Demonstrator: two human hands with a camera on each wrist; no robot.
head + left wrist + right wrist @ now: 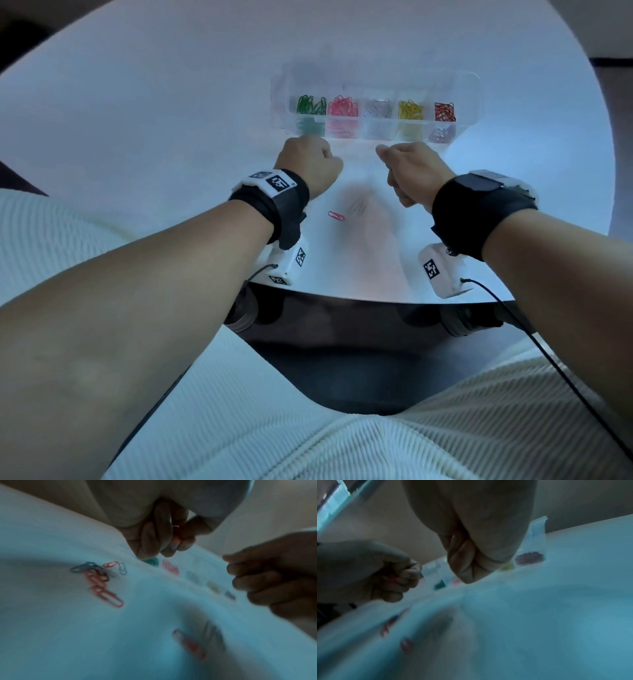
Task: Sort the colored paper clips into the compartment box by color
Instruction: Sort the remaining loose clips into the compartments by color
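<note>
The left hand [164,534] has its fingers curled tight, and a small red-orange clip [176,534] shows pinched between fingertips and thumb. The right hand [411,171] is also curled, knuckles folded in; whether it holds a clip I cannot tell, as the right wrist view is blurred and shows only folded fingers [465,566].

Both hands hover over the white table [171,120], just short of the clear compartment box [472,102], which lies toward 12 o'clock from them. The left fist sits near the box's green end at about 11 o'clock, the right near its middle.

The box looks well filled: green clips [310,104], pink clips [342,107], silver clips [378,107], yellow clips [410,109] and red clips [444,111] each lie in their own compartment, left to right.

Left to sort, by my judgement: a pink clip [336,216] and a grey clip [358,206] between the wrists at 6 o'clock, plus a small loose cluster [99,577] of red, grey and pale clips that the left wrist view shows. The task seems near its end.
</note>
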